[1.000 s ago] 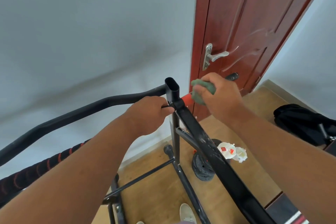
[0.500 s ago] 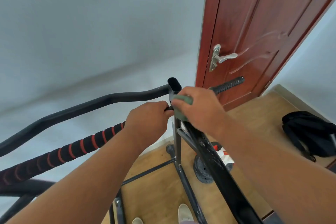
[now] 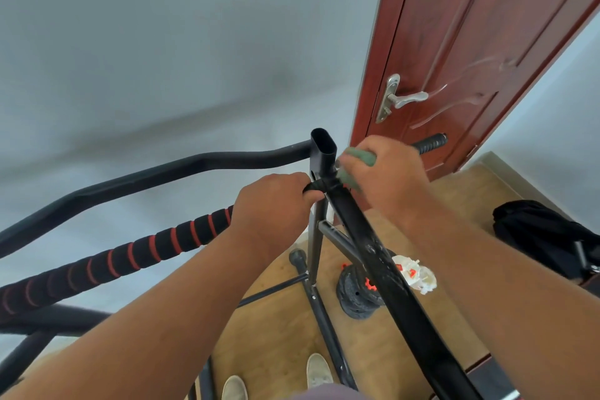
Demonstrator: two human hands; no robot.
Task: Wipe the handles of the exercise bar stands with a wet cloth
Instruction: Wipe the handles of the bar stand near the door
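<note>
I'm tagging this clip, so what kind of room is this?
Probably a room in a home used for exercise: a wooden door, a black exercise stand with foam handles, and weight plates on the floor.

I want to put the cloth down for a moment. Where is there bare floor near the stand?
Bare wood floor lies between the weight plates and the black bag, and by the shoes. It is crowded around the post: base bars, plates and a crumpled wrapper.

The upright post [image 3: 321, 153] is being flanked by the left hand [image 3: 269, 204] and, to its right, the right hand [image 3: 386, 178]; behind stands the door [image 3: 470, 42], with weight plates [image 3: 357, 295] lying on the floor [image 3: 276, 334] below
</note>
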